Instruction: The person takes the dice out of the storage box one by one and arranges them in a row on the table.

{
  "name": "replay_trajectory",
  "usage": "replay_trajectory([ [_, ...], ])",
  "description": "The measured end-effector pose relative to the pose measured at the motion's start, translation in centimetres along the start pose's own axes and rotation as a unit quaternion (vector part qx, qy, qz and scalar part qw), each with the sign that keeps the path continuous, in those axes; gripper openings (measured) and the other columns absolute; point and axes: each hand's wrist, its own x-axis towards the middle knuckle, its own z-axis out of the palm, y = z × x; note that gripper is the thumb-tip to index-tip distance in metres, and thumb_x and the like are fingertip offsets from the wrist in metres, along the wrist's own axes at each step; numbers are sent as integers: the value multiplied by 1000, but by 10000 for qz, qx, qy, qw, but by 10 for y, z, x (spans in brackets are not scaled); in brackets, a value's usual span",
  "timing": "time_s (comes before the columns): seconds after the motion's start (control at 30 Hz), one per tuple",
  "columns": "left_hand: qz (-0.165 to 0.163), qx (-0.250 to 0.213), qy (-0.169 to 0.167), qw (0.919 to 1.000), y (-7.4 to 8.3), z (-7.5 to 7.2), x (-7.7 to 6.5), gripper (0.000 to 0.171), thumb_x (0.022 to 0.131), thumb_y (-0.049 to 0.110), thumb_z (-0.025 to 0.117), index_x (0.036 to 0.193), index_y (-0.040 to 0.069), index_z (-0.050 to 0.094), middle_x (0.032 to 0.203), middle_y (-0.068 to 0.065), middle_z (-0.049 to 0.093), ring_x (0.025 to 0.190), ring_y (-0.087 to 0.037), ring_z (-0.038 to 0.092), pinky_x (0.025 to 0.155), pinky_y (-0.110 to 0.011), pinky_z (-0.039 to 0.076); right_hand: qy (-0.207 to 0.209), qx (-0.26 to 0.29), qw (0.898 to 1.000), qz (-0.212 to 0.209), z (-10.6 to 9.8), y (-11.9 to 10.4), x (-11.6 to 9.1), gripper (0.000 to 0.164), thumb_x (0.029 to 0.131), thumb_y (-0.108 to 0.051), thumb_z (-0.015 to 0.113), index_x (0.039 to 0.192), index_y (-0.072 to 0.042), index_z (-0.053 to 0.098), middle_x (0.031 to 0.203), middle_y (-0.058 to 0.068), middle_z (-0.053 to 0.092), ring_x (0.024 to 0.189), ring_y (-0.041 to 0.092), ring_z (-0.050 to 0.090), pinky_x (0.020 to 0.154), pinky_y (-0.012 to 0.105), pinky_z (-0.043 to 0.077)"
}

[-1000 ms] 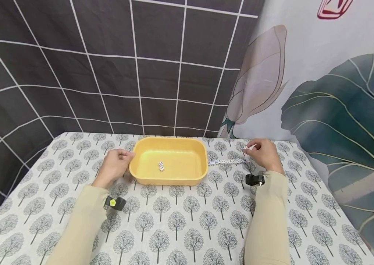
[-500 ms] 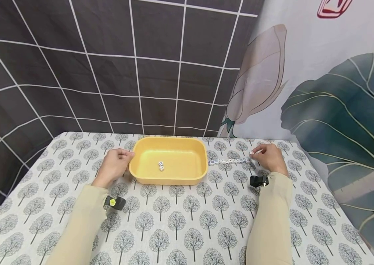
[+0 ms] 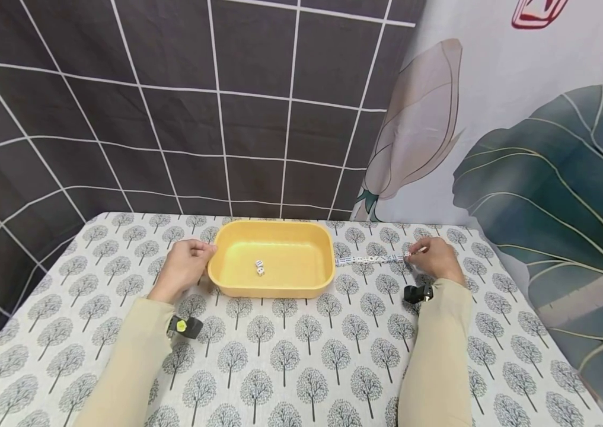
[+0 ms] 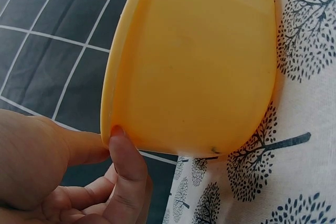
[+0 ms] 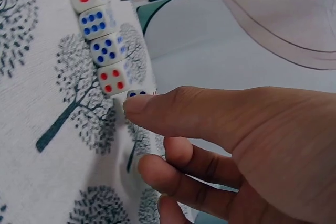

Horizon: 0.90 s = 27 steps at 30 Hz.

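Note:
A yellow plastic tub (image 3: 274,292) stands on the table, with two white dice (image 3: 259,268) lying together inside it. My left hand (image 3: 186,264) pinches the tub's left rim; in the left wrist view, thumb and finger meet at the edge of the tub (image 4: 194,72). To the right of the tub runs a straight row of white dice (image 3: 367,259) with blue and red pips. At its right end my right hand (image 3: 436,260) pinches one more die (image 5: 138,93), set close against a die showing four red pips (image 5: 113,80). The thumb covers most of the pinched die.
A white tablecloth (image 3: 285,356) with a dark tree print covers the table. Behind it hangs a dark cloth (image 3: 258,130) with white grid lines, and at the right a curtain (image 3: 493,178) with a large plant print. Each wrist wears a small black camera (image 3: 418,292).
My right hand has moved right and down with its die, from above the row to the row's right end. The left hand and the tub have stayed put.

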Motion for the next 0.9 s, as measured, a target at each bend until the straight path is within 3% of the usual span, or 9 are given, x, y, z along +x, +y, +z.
replay_trajectory([
  [0.33,23,26,32,10000,0,0,0,35,106,21,54,128,-5,57,110,-16,62,81,-16,61,73,-29,61,-35,-102,9999,-4,7,4,4,24,91,-14,69,112,-2,69,111,23,65,85,25,62,70,34,52],
  [0.67,36,16,71,10000,0,1,0,35,105,22,56,127,-5,58,108,-14,62,81,-14,60,69,-26,59,-145,-66,9999,-41,5,1,3,31,90,-13,69,118,-1,68,124,30,60,88,28,66,74,39,54],
  [0.9,70,21,61,10000,-1,0,0,34,105,21,55,127,-5,57,108,-14,62,81,-15,60,71,-27,60,-150,-21,9998,-130,0,-9,1,34,90,-13,69,122,-4,66,119,24,62,87,26,65,72,34,53],
])
